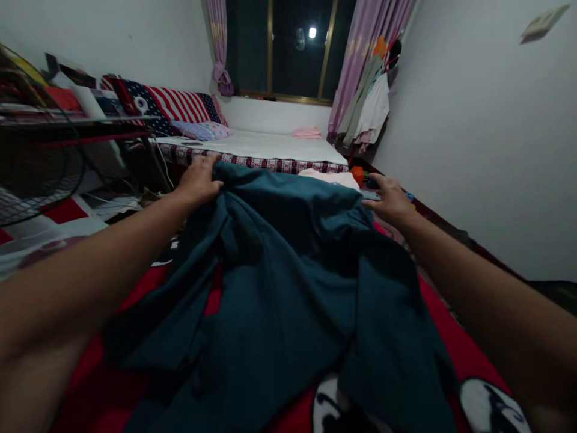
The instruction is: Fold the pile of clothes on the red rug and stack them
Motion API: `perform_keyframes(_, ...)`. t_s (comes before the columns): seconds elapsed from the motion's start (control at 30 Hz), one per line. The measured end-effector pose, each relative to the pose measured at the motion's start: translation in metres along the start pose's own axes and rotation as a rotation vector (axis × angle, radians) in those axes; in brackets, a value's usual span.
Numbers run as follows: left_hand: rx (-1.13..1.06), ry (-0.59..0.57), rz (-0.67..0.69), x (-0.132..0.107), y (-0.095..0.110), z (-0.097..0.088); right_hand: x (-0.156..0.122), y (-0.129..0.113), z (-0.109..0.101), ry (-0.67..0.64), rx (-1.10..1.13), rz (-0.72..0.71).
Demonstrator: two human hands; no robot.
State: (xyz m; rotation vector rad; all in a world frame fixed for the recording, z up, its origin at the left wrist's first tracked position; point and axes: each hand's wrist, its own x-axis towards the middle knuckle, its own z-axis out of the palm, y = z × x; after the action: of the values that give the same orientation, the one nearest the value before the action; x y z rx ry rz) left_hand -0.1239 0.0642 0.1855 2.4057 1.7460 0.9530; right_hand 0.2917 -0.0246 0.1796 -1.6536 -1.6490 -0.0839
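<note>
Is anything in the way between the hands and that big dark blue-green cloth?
Nothing visible. The left hand grips the teal garment at one far corner, and the right hand touches the other.

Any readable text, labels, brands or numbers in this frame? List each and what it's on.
None can be read.
Teal garment: no tag or print showing.
Red blanket: black-and-white figures, no letters.
Flag-pattern cloth: stars and stripes only.
Shelf clutter: too dark and blurred.
Paper on wall: blurred.
</note>
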Motion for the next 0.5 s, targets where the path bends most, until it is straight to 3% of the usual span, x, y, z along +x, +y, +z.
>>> perform_keyframes(0.07,0.037,0.026,0.046,-0.006,0.013,0.013,-0.019,-0.019,0.007,-0.075,-0.019,-0.071)
perform_keyframes(0.13,-0.005,-0.103,0.158,-0.034,0.03,0.025,-0.057,-0.039,0.008,-0.26,0.035,-0.213)
perform_keyframes(0.17,-0.037,-0.195,0.238,-0.055,0.039,0.029,-0.081,-0.048,0.006,-0.368,0.078,-0.299)
perform_keyframes(0.23,-0.194,-0.504,0.449,-0.105,0.056,0.033,-0.128,-0.058,0.001,-0.599,0.131,-0.364)
perform_keyframes(0.33,-0.315,-0.889,0.536,-0.176,0.075,0.027,-0.182,-0.051,-0.007,-0.892,-0.026,-0.379)
perform_keyframes(0.4,-0.288,-0.953,0.536,-0.21,0.083,0.022,-0.198,-0.037,-0.011,-0.921,-0.165,-0.358)
perform_keyframes(0.5,-0.178,-0.928,0.484,-0.235,0.091,0.02,-0.204,-0.021,-0.018,-0.866,-0.282,-0.284)
